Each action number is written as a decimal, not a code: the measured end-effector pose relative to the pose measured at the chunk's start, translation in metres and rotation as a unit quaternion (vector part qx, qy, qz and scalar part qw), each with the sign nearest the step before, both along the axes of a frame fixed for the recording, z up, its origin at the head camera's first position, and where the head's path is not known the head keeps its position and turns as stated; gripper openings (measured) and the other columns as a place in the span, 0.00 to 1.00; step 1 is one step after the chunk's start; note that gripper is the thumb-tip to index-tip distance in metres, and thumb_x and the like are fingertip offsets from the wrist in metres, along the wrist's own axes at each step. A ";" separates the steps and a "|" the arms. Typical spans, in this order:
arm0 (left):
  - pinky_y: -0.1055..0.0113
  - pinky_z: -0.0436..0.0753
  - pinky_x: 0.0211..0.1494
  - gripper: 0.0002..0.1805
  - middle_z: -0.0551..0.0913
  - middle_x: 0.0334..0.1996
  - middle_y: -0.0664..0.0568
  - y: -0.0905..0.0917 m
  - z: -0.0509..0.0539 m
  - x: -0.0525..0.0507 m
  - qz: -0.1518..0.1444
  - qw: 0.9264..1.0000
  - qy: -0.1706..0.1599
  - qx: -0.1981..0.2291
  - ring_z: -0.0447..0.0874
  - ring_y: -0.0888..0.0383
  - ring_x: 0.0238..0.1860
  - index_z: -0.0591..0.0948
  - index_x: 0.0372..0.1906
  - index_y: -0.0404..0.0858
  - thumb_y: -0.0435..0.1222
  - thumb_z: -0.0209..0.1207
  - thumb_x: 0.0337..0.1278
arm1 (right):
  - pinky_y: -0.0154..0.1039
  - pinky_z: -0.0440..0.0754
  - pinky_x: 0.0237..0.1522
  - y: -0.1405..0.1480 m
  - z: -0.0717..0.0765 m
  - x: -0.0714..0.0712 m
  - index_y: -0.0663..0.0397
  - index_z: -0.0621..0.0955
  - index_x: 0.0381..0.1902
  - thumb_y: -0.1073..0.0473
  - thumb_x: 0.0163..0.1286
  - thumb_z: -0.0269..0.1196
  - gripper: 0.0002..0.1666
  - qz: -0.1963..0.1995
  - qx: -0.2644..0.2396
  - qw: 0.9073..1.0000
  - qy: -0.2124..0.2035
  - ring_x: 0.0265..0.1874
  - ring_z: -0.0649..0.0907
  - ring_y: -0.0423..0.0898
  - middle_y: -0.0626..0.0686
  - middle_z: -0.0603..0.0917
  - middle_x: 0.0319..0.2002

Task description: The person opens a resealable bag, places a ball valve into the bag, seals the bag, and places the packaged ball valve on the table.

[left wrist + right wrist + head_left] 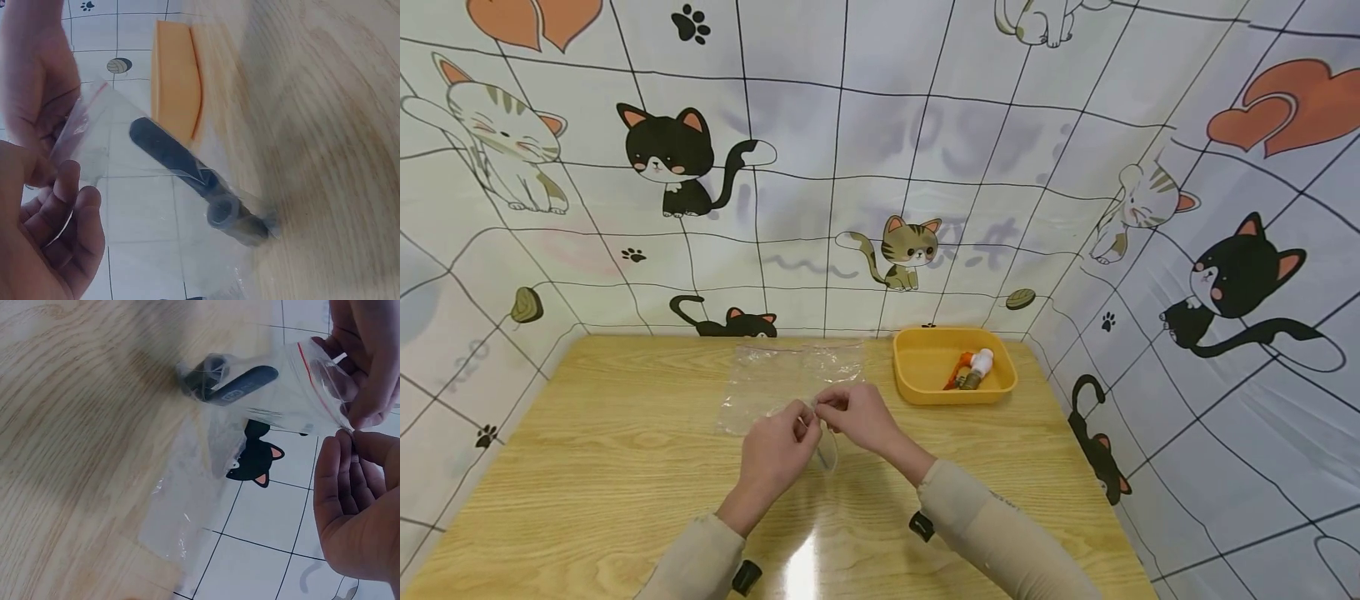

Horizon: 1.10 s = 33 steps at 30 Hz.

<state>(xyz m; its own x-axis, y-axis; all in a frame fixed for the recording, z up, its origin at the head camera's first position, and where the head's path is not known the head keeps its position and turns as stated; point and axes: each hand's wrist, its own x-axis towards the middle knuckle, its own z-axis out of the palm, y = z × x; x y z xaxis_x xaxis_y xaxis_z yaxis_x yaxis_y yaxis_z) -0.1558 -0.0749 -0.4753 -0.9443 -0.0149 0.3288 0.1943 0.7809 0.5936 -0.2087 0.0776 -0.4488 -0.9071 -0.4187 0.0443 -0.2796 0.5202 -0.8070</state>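
Both hands pinch the top edge of a clear zip bag with a red seal line (304, 362). My left hand (778, 450) and right hand (859, 415) meet at the fingertips. Inside the bag lies a dark, long object with a ring-shaped part (165, 147), tilted, at the bag's lower end. In the left wrist view the left hand (56, 231) is lower left, with the right hand (37, 87) above it. The right wrist view has the right hand (362, 506) below the left (369, 362).
A yellow tray (951, 397) at the table's back right holds a white and grey item (980, 364) and an orange item (957, 371). Clear plastic bags (752, 383) lie flat behind the hands. A cat-print sheet (880, 142) surrounds the wooden table (587, 467).
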 end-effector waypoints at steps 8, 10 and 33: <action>0.72 0.66 0.21 0.09 0.75 0.18 0.64 -0.006 -0.005 -0.001 -0.010 0.999 0.030 0.021 0.67 0.68 0.17 0.79 0.32 0.50 0.47 0.55 0.67 | 0.32 0.80 0.26 0.004 0.005 -0.004 0.46 0.88 0.40 0.54 0.69 0.63 0.08 0.015 0.011 1.000 0.017 0.25 0.84 0.41 0.46 0.88 0.31; 0.69 0.72 0.24 0.09 0.79 0.24 0.61 -0.010 -0.005 -0.003 -0.005 0.999 0.042 0.029 0.75 0.64 0.23 0.80 0.39 0.49 0.47 0.53 0.69 | 0.32 0.80 0.28 0.006 0.007 -0.005 0.45 0.87 0.40 0.53 0.69 0.63 0.08 0.027 0.018 0.999 0.024 0.26 0.83 0.38 0.45 0.88 0.32; 0.57 0.81 0.42 0.04 0.85 0.34 0.59 -0.014 -0.009 -0.006 -0.070 0.992 0.078 0.076 0.81 0.62 0.39 0.84 0.39 0.49 0.42 0.62 0.63 | 0.32 0.81 0.42 0.021 0.008 -0.010 0.41 0.84 0.42 0.48 0.71 0.61 0.09 0.108 0.016 0.994 0.022 0.36 0.82 0.35 0.45 0.87 0.38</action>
